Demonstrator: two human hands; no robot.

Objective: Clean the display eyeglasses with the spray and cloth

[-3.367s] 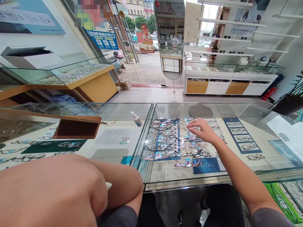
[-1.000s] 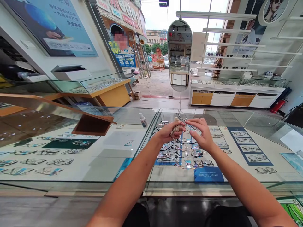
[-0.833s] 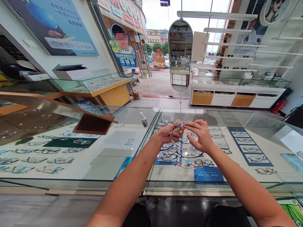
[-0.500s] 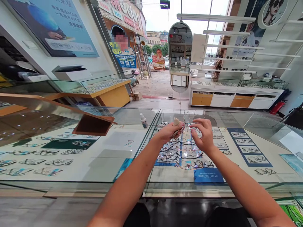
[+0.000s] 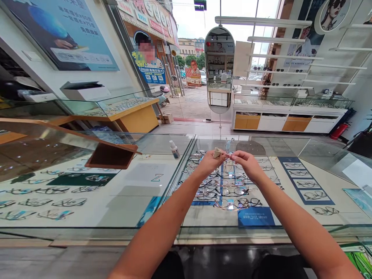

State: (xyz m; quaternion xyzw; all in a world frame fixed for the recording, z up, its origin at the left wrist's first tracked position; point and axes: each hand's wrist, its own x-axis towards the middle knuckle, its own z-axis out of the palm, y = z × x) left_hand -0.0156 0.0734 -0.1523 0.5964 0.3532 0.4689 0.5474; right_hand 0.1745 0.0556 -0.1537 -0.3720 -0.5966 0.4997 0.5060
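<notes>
A pair of thin-framed eyeglasses (image 5: 228, 145) is held up over the glass counter, a lens showing above my fingertips. My left hand (image 5: 211, 162) is closed on the glasses together with a crumpled beige cloth (image 5: 216, 152), which pokes out above the thumb. From the other side my right hand (image 5: 246, 163) pinches the glasses between thumb and fingers. The two hands nearly meet, hiding most of the frame. Under them, inside the glass display case (image 5: 293, 217), several rows of eyeglasses (image 5: 236, 191) are laid out.
A small white spray bottle (image 5: 174, 150) stands on the counter left of my hands. Farther left is a brown-framed mirror (image 5: 112, 155). Inside the case lie a blue card (image 5: 255, 217) and a blue strip of glasses (image 5: 306, 182). An oval mirror (image 5: 220, 69) stands beyond the counter.
My right hand has moved left and closed from spread fingers into a pinch on the glasses. A lens now shows more clearly above the fingers. The left hand keeps its hold.
</notes>
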